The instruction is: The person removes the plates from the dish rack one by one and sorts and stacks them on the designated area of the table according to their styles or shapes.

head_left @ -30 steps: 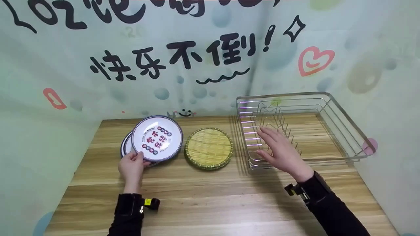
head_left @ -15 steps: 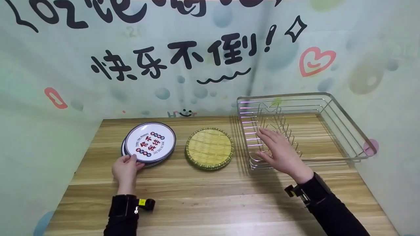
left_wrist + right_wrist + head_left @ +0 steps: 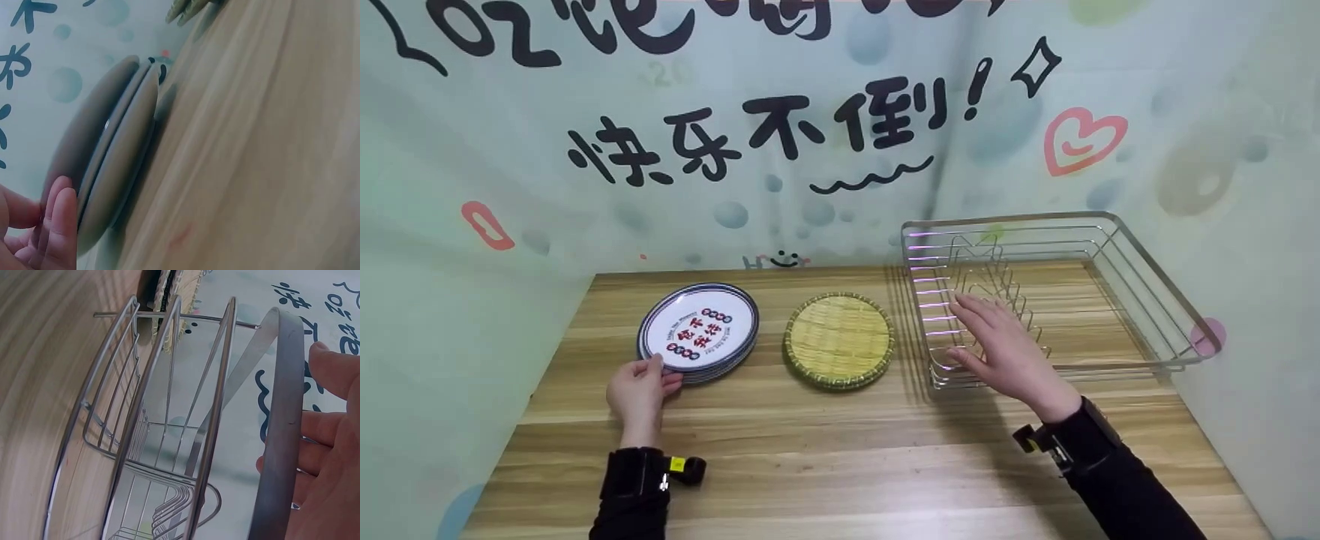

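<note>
My left hand (image 3: pixel 637 394) pinches the near-left rim of the top white plate (image 3: pixel 701 330), thumb above and fingers below. This plate has a blue edge and red characters, and lies on a stack of plates at the left of the table. In the left wrist view, the fingers (image 3: pixel 61 219) hold the top plate (image 3: pixel 90 121), with the lower plates (image 3: pixel 126 152) close under it. Over the near-left part of a wire dish rack (image 3: pixel 1140 366) my right hand (image 3: pixel 1016 364) hovers, its fingers extended. The right wrist view shows the hand (image 3: pixel 332 450) beside the rack's flat rim (image 3: pixel 284 422).
Round woven bamboo trays (image 3: pixel 840 341) lie between the plates and the rack. The wooden table (image 3: pixel 840 457) reaches a printed backdrop (image 3: pixel 720 210) at the back and sides. Wire dividers stand inside the rack.
My left hand has moved left and toward me, lowering the top plate until it lines up over the stack. The right hand has stayed nearly still.
</note>
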Motion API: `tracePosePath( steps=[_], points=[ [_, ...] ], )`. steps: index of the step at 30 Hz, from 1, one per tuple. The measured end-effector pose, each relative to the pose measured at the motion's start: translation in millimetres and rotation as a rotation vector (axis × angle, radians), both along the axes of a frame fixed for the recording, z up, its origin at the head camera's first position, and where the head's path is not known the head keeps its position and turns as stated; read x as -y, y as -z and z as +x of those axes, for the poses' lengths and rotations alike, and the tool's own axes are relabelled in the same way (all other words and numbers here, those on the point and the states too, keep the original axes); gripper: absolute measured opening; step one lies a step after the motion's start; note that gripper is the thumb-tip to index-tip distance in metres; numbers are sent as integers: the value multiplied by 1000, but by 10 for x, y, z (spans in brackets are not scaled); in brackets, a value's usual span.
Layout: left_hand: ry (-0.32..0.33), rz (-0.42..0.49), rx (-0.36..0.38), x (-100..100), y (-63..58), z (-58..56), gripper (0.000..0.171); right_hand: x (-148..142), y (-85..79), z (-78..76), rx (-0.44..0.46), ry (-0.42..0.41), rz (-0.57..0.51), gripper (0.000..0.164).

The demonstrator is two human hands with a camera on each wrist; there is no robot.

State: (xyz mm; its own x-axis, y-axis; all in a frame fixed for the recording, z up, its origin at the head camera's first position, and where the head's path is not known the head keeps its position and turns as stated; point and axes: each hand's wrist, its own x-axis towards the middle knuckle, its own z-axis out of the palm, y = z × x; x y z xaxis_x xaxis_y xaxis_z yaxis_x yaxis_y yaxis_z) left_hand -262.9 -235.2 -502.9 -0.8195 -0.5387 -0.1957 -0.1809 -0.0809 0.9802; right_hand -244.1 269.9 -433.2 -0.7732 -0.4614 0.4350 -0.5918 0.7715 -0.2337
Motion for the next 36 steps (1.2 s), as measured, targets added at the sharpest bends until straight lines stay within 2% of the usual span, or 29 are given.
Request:
tracePosePath(
  steps=[9, 13, 20, 28, 33, 36],
  points=[
    [-17, -20, 30, 94, 18, 47, 18, 3, -11, 11, 7, 1, 13, 68],
    [-26, -55, 19, 75, -41, 64, 18, 5, -15, 11, 4, 2, 13, 69],
    [0, -254, -63, -161, -222, 118, 17, 18, -39, 14, 1, -3, 13, 70],
    [122, -496, -186, -436, -295, 192, 13, 27, -34, 31, -15, -11, 21, 68],
    [225, -684, -202, -622, -376, 265, 17, 40, -13, 48, -5, -10, 22, 71],
    [305, -762, -220, -732, -425, 298, 21, 46, -4, 60, -3, -11, 23, 72]
  ],
)
